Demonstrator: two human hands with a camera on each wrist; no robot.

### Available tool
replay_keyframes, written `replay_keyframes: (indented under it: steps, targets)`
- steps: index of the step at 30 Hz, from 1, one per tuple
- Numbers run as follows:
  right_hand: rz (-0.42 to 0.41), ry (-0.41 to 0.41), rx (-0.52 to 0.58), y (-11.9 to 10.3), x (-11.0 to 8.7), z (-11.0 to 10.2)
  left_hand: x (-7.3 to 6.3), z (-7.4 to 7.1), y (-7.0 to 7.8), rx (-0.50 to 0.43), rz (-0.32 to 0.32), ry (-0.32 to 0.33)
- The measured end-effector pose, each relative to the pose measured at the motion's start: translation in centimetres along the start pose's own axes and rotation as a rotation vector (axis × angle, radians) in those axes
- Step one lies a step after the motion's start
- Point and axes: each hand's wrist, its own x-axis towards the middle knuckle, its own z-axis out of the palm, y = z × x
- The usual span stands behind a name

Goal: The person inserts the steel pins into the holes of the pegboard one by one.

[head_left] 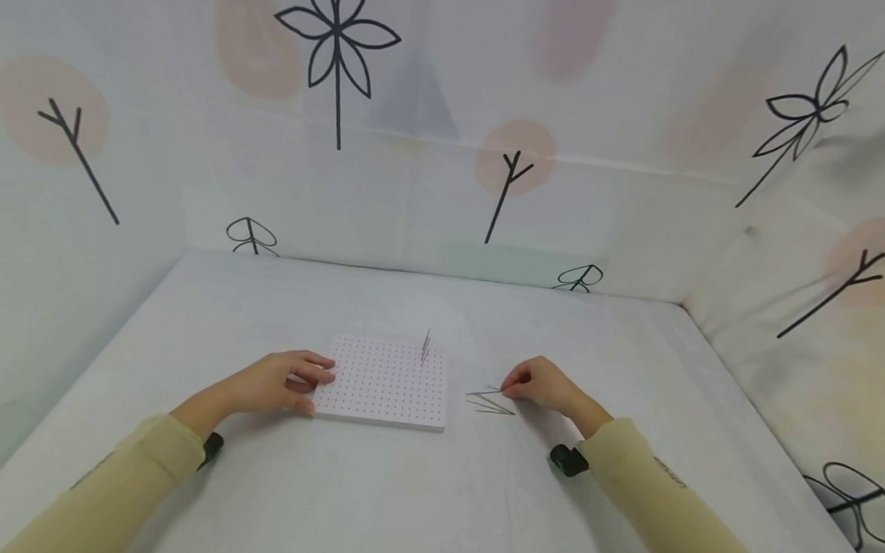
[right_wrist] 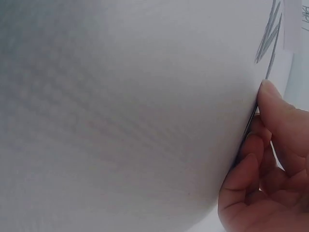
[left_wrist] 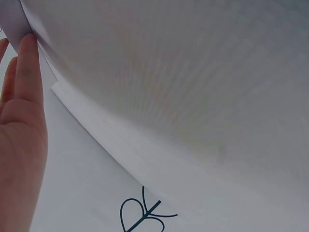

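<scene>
A white square board [head_left: 384, 384] with rows of small dots or holes lies on the table. Several thin dark sticks [head_left: 425, 349] stand near its far right corner. My left hand [head_left: 275, 382] rests against the board's left side; in the left wrist view its straight fingers [left_wrist: 28, 72] touch the board's edge [left_wrist: 14, 21]. To the right of the board, more thin sticks [head_left: 490, 402] lie loose in a zigzag. At their far right end my right hand [head_left: 545, 386] pinches one stick between thumb and fingertips, also seen in the right wrist view [right_wrist: 271, 60].
A white cloth covers the table [head_left: 401, 500]. Patterned fabric walls [head_left: 431, 201] rise behind it and at both sides. Dark wrist-worn devices [head_left: 568, 460] sit under both forearms.
</scene>
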Motion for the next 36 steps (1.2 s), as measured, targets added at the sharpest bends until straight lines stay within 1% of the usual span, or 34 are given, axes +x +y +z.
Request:
replay_keyframes:
  steps: [8,12,15,17,26,29,33,36]
  targets:
    - [0.002,-0.025,-0.026,-0.3,0.0,0.3,0.0,-0.1,0.0,0.002,0.008,0.000]
    - [-0.021,-0.040,-0.064,-0.5,-0.1,0.4,0.0,-0.2,-0.1,0.002,0.012,-0.001]
    - [-0.027,-0.035,-0.066,-0.4,-0.1,0.5,0.0,-0.1,-0.1,0.001,0.012,-0.002]
    - [-0.030,-0.016,-0.061,-0.3,-0.1,0.6,0.0,-0.1,-0.1,0.002,0.012,-0.002]
    - [-0.045,0.120,0.063,-0.1,0.1,0.4,0.1,-0.1,0.0,0.016,0.001,0.000]
    - [-0.057,0.129,0.140,-0.3,0.3,0.4,0.1,-0.1,0.1,0.016,0.002,0.000]
    - [-0.090,0.107,0.254,-0.7,0.3,0.5,0.0,-0.1,0.1,0.005,0.005,-0.002]
    - [-0.114,0.099,0.301,-1.2,0.4,0.7,0.0,0.0,0.0,-0.001,0.008,-0.004]
